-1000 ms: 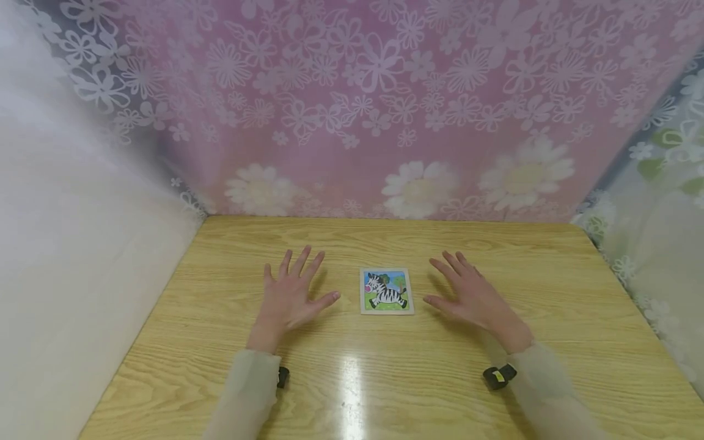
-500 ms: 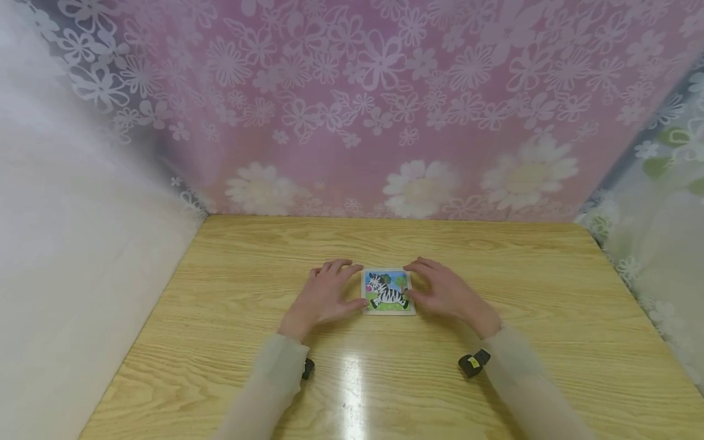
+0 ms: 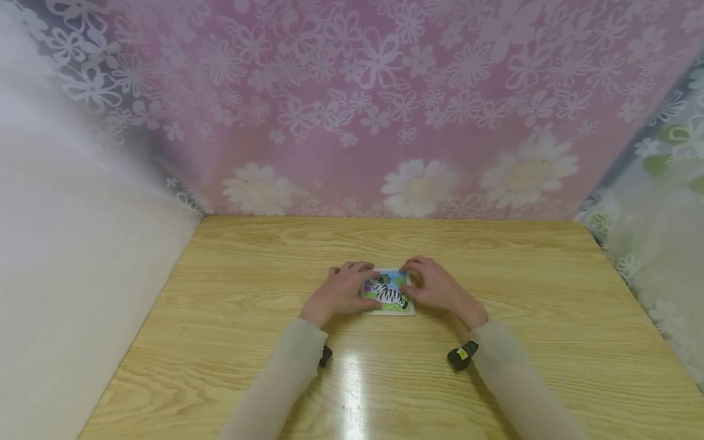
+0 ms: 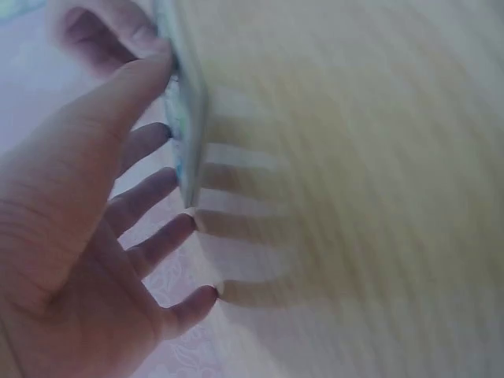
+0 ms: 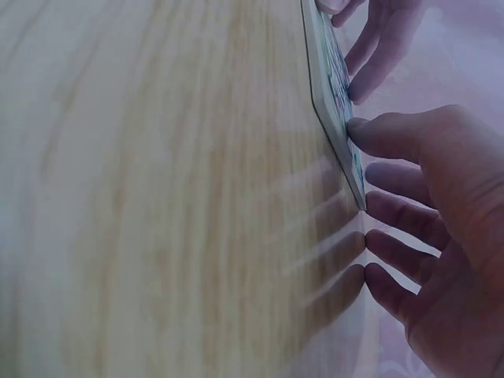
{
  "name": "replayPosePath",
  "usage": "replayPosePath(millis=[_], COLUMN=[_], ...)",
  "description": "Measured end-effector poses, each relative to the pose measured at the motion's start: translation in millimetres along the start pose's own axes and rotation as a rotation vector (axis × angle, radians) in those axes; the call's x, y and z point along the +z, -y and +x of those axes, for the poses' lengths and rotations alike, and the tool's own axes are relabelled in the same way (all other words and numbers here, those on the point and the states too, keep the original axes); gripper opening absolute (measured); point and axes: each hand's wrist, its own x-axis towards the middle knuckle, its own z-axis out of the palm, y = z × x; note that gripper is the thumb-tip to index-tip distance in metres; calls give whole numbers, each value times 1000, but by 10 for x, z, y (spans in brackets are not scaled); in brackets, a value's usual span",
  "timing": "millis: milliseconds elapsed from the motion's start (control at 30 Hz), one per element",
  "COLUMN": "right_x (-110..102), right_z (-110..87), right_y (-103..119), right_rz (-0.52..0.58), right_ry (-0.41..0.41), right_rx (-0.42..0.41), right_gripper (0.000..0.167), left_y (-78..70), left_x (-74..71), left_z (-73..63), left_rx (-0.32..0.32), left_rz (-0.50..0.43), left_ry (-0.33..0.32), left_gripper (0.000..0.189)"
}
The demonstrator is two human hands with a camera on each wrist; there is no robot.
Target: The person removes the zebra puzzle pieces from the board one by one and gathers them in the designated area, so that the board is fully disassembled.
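A small square zebra picture puzzle (image 3: 392, 296) in a pale frame lies flat on the wooden table. My left hand (image 3: 342, 289) reaches over its left part, with the thumb and index finger on the picture and hiding some of the zebra's head. On the other side, my right hand (image 3: 437, 286) touches the upper right part with its thumb and fingertips. In the left wrist view the puzzle (image 4: 189, 118) shows edge-on, and the outer fingers of the left hand (image 4: 87, 228) reach down to the table. The right wrist view shows the right hand (image 5: 441, 228) likewise spread at the puzzle's edge.
The wood-grain table (image 3: 192, 318) spreads around the hands. A pink flowered cloth (image 3: 352, 122) hangs behind its far edge, and pale cloth (image 3: 82, 232) stands at the left side. Each wrist wears a black camera (image 3: 459, 358).
Both hands have moved inward from either side of the puzzle, and their fingertips now lie on it. The left hand has slid farther over the picture. The puzzle has stayed in place.
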Motion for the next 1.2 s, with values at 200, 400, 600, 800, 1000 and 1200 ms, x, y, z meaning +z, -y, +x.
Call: replayPosePath(millis=[200,400,600,800,1000,1200], right_x=[5,-15,-66,-87,-56,-34], right_z=[5,57,124,135,107,78], right_y=[-1,-24,-42,-59,-56,-47], right_rz=[56,70,61,58,77,113], right_ry=[16,48,103,134,112,75], right_rx=[62,54,84,71,76,117], right_gripper=[37,36,36,34,33,32], left_y=[31,34,14,18,35,34], left_x=[11,2,-10,13,43,40], left_z=[41,36,32,26,34,57], left_rx=[-14,-11,-10,-17,-28,-25], left_rz=[-29,-43,-50,-51,-56,-51], left_ry=[28,23,22,8,-7,-13], left_gripper=[66,68,68,67,67,67])
